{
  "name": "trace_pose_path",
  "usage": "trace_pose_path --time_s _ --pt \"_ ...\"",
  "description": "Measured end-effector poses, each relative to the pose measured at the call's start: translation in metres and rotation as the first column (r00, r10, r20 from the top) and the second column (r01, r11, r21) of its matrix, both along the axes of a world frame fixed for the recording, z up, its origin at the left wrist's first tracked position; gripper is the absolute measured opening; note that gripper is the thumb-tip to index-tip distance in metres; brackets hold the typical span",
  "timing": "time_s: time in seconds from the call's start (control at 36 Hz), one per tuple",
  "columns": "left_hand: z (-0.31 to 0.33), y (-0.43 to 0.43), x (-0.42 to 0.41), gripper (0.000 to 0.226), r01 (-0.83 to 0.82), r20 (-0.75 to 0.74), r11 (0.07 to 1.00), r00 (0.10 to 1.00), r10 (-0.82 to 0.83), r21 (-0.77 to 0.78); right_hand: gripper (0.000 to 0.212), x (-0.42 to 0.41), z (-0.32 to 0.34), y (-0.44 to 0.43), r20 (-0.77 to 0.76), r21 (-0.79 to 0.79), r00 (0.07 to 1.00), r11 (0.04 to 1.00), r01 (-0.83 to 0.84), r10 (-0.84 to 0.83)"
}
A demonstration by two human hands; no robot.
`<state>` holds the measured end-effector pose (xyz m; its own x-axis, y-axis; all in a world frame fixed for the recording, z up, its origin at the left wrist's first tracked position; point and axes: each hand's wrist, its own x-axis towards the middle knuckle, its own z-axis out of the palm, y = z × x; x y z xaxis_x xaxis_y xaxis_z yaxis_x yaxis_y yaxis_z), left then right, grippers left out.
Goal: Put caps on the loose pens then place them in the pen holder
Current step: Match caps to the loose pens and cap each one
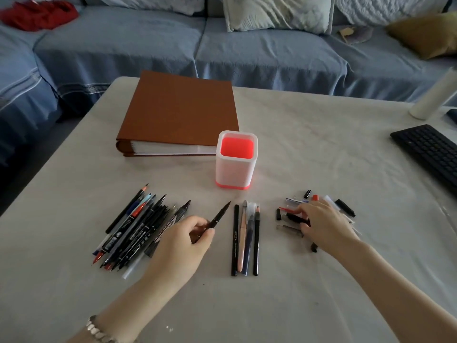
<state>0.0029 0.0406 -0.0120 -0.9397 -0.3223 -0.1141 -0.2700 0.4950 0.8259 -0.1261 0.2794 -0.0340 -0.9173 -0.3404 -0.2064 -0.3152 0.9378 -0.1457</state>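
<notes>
Near holder [236, 162], black pen [218, 217] (left hand [183, 241])

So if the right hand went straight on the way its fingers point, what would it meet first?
Most likely the long black cap, lying right at the right hand's fingertips; whether they already touch it is unclear.

Soft, dim, bluish daylight falls evenly over the counter [321, 134], leaving only faint, soft-edged shadows. The pen holder [232, 169] glows red inside and tints the cloth at its base pink. Wide-angle bending curves the sofa [148, 45] and counter edges, and fine detail looks slightly smeared throughout.
</notes>
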Motion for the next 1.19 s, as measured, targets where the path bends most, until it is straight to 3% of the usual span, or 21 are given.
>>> trace_pose_path --time_s 0.06,0.11,0.19,0.31,0.39,0.61,1.06,1.19 --pt "0.002 0.000 0.000 0.019 0.001 -0.010 1.000 1.000 0.000 0.023 0.032 0.002 0.004 0.001 0.007 -0.113 1.000 0.993 -0.012 0.013" --pt "0.004 0.001 0.001 0.017 0.005 -0.025 0.999 1.000 -0.005 0.035 0.031 0.008 0.012 -0.002 0.007 -0.332 0.999 0.942 0.038 -0.038" --pt "0.007 0.003 0.002 0.018 0.016 -0.054 0.999 0.998 -0.013 0.051 0.046 0.022 0.023 -0.012 0.037 -0.633 0.994 0.768 0.102 -0.102" --pt "0.013 0.007 0.004 0.018 0.060 -0.073 0.995 0.996 -0.054 0.076 0.051 0.045 0.039 -0.031 0.229 -0.857 0.971 0.458 0.238 -0.076" --pt "0.019 0.010 0.004 0.023 0.081 -0.088 0.993 0.993 -0.073 0.090 0.044 0.057 0.050 -0.043 0.328 -0.915 0.943 0.233 0.330 -0.051" --pt "0.028 0.016 0.005 0.019 0.143 -0.088 0.984 0.987 -0.134 0.107 0.022 0.070 0.057 -0.061 0.461 -0.884 0.878 -0.149 0.443 -0.127" --pt "0.030 0.019 0.006 0.026 0.213 -0.129 0.976 0.970 -0.206 0.043 0.022 0.080 0.058 -0.070 0.419 -0.907 0.901 -0.098 0.410 -0.114" --pt "0.028 0.018 0.005 0.017 0.235 -0.156 0.972 0.959 -0.236 -0.020 0.017 0.084 0.054 -0.069 0.419 -0.908 0.902 -0.075 0.413 -0.109"
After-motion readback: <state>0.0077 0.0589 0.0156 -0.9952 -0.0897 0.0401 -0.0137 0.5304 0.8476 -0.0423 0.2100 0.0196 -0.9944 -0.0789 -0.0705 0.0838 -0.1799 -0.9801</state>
